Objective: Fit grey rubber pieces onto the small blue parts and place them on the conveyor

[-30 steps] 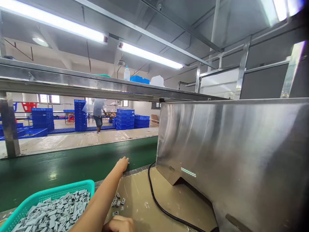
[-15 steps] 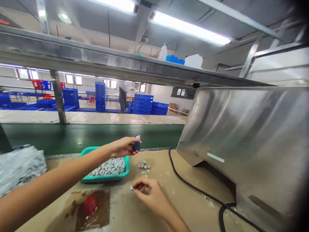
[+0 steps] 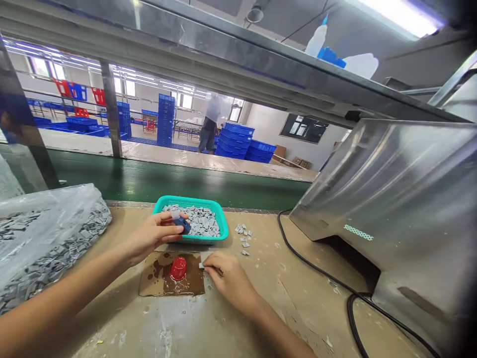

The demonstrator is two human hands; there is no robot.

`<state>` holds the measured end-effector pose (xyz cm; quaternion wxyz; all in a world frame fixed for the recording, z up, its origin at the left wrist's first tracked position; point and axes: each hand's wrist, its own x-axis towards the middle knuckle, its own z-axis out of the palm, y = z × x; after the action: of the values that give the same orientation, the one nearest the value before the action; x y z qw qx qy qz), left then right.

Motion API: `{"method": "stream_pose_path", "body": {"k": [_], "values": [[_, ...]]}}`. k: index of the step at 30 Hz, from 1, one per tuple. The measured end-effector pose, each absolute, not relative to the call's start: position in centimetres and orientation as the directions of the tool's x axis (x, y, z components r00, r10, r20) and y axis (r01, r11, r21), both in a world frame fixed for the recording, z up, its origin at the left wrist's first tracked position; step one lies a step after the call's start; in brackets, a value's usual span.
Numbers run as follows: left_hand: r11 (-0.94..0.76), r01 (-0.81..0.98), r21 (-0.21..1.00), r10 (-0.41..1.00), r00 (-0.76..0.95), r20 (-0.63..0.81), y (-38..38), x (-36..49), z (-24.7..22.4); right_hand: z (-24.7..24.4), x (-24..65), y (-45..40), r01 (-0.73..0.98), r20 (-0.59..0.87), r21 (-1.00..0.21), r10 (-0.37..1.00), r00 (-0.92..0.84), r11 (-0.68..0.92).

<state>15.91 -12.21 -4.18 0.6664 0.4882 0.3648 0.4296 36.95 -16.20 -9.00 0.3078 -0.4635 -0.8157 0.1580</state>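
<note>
My left hand (image 3: 158,231) grips a small dark blue block (image 3: 182,224) with a whitish translucent piece on top, in front of the teal basket (image 3: 224,226). That basket holds many small grey plastic parts (image 3: 203,221). Between thumb and fingertips, my right hand (image 3: 229,278) pinches one small grey part (image 3: 201,266), at the right edge of a wet brown cardboard piece (image 3: 152,286). A red cup-like object (image 3: 178,268) stands on the cardboard, with wet patches around it. Several loose grey parts (image 3: 244,231) lie right of the basket.
At the left lies a clear plastic bag (image 3: 67,219) full of grey parts. A metal housing (image 3: 402,209) stands at the right, with a black cable (image 3: 305,263) before it. Behind the table runs a green conveyor belt (image 3: 179,181); a metal shelf (image 3: 223,54) crosses above. A person (image 3: 209,124) stands far off.
My view has tilted down and turned. My left hand has drawn back with the blue block, from beyond the basket to its front. My right hand, still pinching the grey part, is now beside the cardboard.
</note>
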Motion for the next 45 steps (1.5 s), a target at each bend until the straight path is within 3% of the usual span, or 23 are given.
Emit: {"method": "stream_pose_path", "body": {"k": [6,12,22,30,35,37,41,45], "values": [[0.177,-0.221,0.959,0.894,0.445,-0.062,-12.2,15.9,-3.8,-9.7,36.8,-15.3,0.683,0.395,-0.474,0.828,-0.399,0.555],[0.200,-0.303,0.932,0.914,0.400,-0.067,-11.8,15.8,-4.5,-10.3,36.9,-15.0,0.662,0.417,-0.442,0.792,-0.446,0.605],[0.210,-0.300,0.931,0.911,0.407,-0.074,-11.8,15.4,-4.6,-10.5,37.1,-15.0,0.601,0.453,-0.424,0.733,-0.507,0.678],[0.241,-0.270,0.932,0.887,0.451,-0.099,-12.0,15.3,-4.4,-9.6,37.4,-15.4,0.607,0.488,-0.439,0.743,-0.458,0.663],[0.171,-0.209,0.963,0.871,0.490,-0.048,-12.0,15.1,-4.5,-9.3,37.4,-16.2,0.592,0.479,-0.489,0.764,-0.432,0.641],[0.149,-0.181,0.972,0.869,0.493,-0.041,-12.1,15.3,-4.4,-8.8,37.2,-16.6,0.572,0.468,-0.559,0.798,-0.380,0.601],[0.079,-0.065,0.995,0.880,0.473,-0.039,-12.7,15.9,-4.1,-6.6,36.1,-17.1,0.451,0.440,-0.776,0.891,-0.112,0.441],[0.022,0.000,1.000,0.894,0.448,-0.019,-13.0,16.1,-4.2,-4.5,34.6,-16.6,0.311,0.413,-0.860,0.910,-0.045,0.405]]}}
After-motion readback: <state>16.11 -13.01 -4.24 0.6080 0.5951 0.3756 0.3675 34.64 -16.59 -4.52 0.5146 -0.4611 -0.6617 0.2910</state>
